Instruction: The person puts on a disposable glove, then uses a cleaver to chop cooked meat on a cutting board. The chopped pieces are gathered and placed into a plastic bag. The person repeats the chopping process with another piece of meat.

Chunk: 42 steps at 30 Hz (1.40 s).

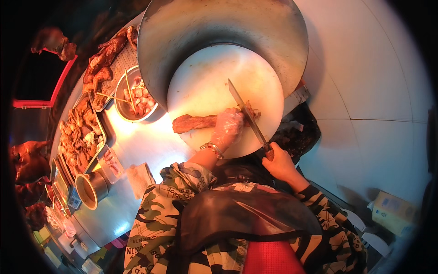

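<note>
A long strip of browned cooked meat [194,123] lies across a round white cutting board [212,75]. My left hand [228,126], in a clear plastic glove, grips the strip near its right end. The handle of a large cleaver-like knife [247,113] is in my right hand [280,163], which looks bare. Its blade slants up and to the left over the board, crossing the meat just right of my gloved fingers. Small chopped pieces [254,111] lie on the far side of the blade. Whether the edge touches the meat is hard to tell.
A curved metal guard [219,20] wraps the board's far side. To the left stand a bowl of meat pieces with wooden skewers [140,99], a tray of cooked poultry parts [80,137], a metal pot [91,191] and a folded cloth [139,178]. Roasted birds [32,161] hang further left.
</note>
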{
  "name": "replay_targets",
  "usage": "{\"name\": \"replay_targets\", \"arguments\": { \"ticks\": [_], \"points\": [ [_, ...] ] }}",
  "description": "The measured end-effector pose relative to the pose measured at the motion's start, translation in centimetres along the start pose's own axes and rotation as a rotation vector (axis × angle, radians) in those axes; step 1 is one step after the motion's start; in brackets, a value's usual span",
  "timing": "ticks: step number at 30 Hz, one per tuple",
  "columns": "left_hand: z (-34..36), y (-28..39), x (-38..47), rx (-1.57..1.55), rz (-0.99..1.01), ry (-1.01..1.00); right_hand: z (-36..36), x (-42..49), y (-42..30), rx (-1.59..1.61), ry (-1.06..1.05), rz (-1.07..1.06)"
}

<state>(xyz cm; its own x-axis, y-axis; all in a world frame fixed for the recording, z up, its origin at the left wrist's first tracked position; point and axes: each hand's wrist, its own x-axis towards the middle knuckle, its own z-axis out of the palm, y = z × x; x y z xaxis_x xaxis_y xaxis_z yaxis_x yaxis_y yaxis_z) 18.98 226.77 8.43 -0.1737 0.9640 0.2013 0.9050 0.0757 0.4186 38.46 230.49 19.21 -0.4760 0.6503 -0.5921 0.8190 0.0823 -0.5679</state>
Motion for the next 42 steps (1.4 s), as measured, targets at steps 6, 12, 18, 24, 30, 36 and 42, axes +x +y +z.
{"name": "replay_targets", "arguments": {
  "ticks": [6, 12, 18, 24, 30, 36, 42],
  "points": [
    [0.0, 0.0, 0.2, 0.003, -0.026, -0.005, 3.3, 7.1, 0.3, -0.074, 0.142, -0.174],
    [-0.1, -0.1, -0.1, 0.01, -0.036, -0.027, 0.4, 3.9, -0.7, 0.063, 0.057, -0.173],
    [0.7, -0.7, -0.1, 0.003, -0.014, 0.06, 1.6, 2.0, -0.1, 0.028, 0.065, -0.106],
    [-0.3, 0.1, -0.4, 0.033, -0.051, -0.03, 3.6, 8.2, -0.2, 0.001, 0.166, -0.167],
    [-1.0, 0.1, -0.5, 0.026, -0.101, -0.044, 1.0, 1.4, 0.5, 0.102, 0.046, -0.169],
    [-0.7, -0.1, -0.6, 0.004, -0.079, 0.033, 3.9, 5.8, 0.3, -0.066, 0.144, -0.169],
    [-0.9, -0.7, -0.8, -0.025, -0.074, -0.012, 2.1, 5.7, -1.9, 0.005, 0.105, -0.189]
  ]
}}
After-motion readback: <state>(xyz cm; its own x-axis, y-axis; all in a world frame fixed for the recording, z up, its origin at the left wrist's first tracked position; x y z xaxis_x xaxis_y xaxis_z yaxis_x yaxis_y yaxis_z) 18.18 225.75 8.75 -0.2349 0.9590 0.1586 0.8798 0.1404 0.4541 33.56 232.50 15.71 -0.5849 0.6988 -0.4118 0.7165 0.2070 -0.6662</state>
